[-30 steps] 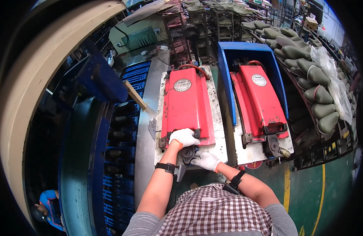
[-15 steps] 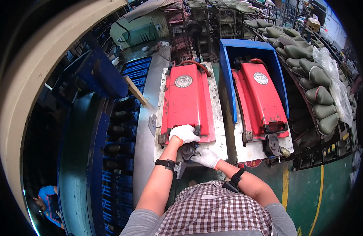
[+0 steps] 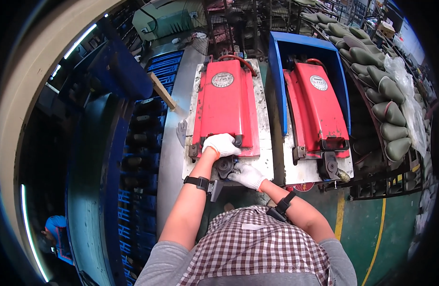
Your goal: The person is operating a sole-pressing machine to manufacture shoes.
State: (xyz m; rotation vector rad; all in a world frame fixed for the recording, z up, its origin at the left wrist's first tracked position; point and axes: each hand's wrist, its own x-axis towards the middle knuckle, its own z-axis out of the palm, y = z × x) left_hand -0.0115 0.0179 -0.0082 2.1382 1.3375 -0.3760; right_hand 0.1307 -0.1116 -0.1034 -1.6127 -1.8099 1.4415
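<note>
A red machine cover (image 3: pixel 226 105) with a round pale label lies on a light, worn worktop (image 3: pixel 264 143) in front of me. My left hand (image 3: pixel 221 145), in a white glove, is closed round the black handle (image 3: pixel 237 140) at the cover's near end. Just below that hand sits a black round fitting (image 3: pixel 224 165) at the worktop's near edge. My right hand (image 3: pixel 248 176), also gloved in white, is at the fitting's right side with its fingers curled in. What those fingers hold is hidden from view.
A second red cover (image 3: pixel 319 107) stands to the right inside a blue hood (image 3: pixel 303 39). Green boot-shaped pieces (image 3: pixel 391 114) fill a rack at far right, beside clear plastic (image 3: pixel 410 100). Blue machinery (image 3: pixel 114 76) and a wooden bar (image 3: pixel 162 90) are left. A person (image 3: pixel 57 233) is at lower left.
The whole view has shifted, so the covers and worktop appear slightly higher. Both hands stay at the same places on the machine, with little visible movement.
</note>
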